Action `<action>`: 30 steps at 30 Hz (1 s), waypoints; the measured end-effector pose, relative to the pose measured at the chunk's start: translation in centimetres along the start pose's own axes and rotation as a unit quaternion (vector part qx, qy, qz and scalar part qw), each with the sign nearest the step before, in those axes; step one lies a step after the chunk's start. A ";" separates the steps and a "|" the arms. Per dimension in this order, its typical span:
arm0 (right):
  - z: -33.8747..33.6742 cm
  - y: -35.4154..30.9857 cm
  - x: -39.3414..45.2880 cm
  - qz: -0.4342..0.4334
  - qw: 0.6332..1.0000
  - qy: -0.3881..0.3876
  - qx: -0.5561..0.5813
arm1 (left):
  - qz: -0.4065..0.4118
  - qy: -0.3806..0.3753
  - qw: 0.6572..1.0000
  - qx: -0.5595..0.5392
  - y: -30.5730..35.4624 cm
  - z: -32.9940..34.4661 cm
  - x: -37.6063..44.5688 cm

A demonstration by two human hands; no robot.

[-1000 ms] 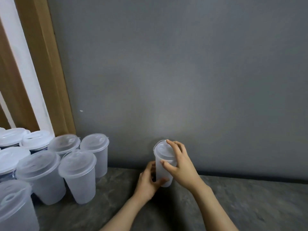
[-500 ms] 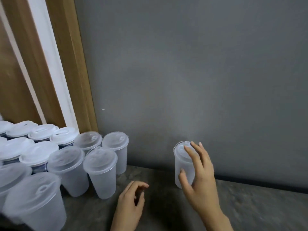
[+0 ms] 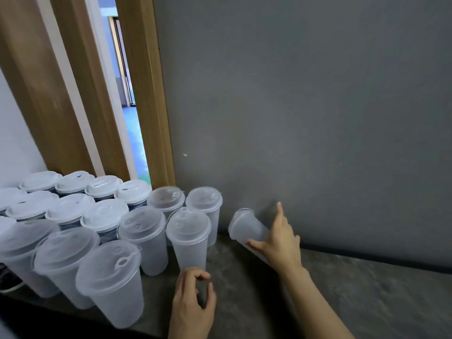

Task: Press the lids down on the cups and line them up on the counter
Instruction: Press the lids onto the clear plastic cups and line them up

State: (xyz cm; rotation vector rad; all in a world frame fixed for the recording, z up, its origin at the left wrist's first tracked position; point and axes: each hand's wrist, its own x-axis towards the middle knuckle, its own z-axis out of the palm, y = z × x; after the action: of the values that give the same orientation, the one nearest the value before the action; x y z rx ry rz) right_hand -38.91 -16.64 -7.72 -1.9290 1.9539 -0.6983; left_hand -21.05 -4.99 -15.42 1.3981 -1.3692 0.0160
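A frosted plastic cup (image 3: 244,228) with its lid on leans to the left near the grey wall. My right hand (image 3: 281,243) holds it by the lower part, thumb across the front and index finger pointing up; the cup's base is hidden behind the hand. My left hand (image 3: 193,299) hovers over the counter (image 3: 367,302) with loosely curled fingers and holds nothing, just in front of the nearest lidded cup (image 3: 188,238). That cup belongs to several lidded cups (image 3: 110,272) standing upright in rows on the left.
A grey wall (image 3: 318,118) rises right behind the counter. A wooden door frame (image 3: 146,106) stands at the back left, behind the cup rows. The counter's front edge (image 3: 137,330) runs close under the nearest cups.
My left hand let go of the cup and drew back toward me. My right hand tilted the cup to the left and carried it toward the rows. The view swung left.
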 end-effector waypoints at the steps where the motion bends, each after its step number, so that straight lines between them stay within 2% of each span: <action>1: 1.1 0.2 0.3 -0.007 0.999 0.001 -0.040 | -0.007 -0.011 1.000 -0.004 -0.1 0.0 0.0; 4: 3.1 0.5 1.2 -0.059 0.989 0.047 -0.130 | -0.029 -0.038 0.999 -0.001 -0.2 0.5 0.2; 7: 3.1 1.9 1.1 -0.068 0.988 0.081 -0.115 | -0.050 -0.053 0.997 -0.002 0.0 0.5 0.3; 9: 2.8 2.9 0.5 -0.073 0.990 0.119 -0.007 | -0.058 -0.074 0.996 -0.009 0.0 0.8 0.8; 11: 2.4 3.7 -0.4 -0.074 0.980 0.122 0.137 | -0.064 -0.090 0.994 -0.019 0.2 1.3 1.2; 14: 1.8 4.5 -1.6 -0.061 0.944 0.107 0.307 | -0.057 -0.121 0.991 -0.012 0.9 2.0 1.8; 17: 1.7 5.4 -2.3 -0.066 0.907 0.082 0.407 | -0.037 -0.172 0.984 0.001 1.4 2.2 1.7; 21: 2.1 6.1 -2.8 -0.062 0.900 0.061 0.428 | -0.002 -0.202 0.979 0.020 1.5 2.0 1.4; 25: 2.3 6.3 -2.9 -0.050 0.906 0.049 0.417 | 0.014 -0.227 0.973 0.046 2.0 1.7 1.4; 30: 2.2 6.6 -3.5 -0.013 0.922 0.043 0.384 | 0.021 -0.225 0.973 0.051 1.9 1.7 1.3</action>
State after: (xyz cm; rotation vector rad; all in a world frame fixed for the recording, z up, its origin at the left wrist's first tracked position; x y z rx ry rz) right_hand -43.09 -13.62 -13.56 -1.4386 1.3680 -1.3277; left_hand -23.06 -6.44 -13.97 1.5173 -1.7912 -0.2181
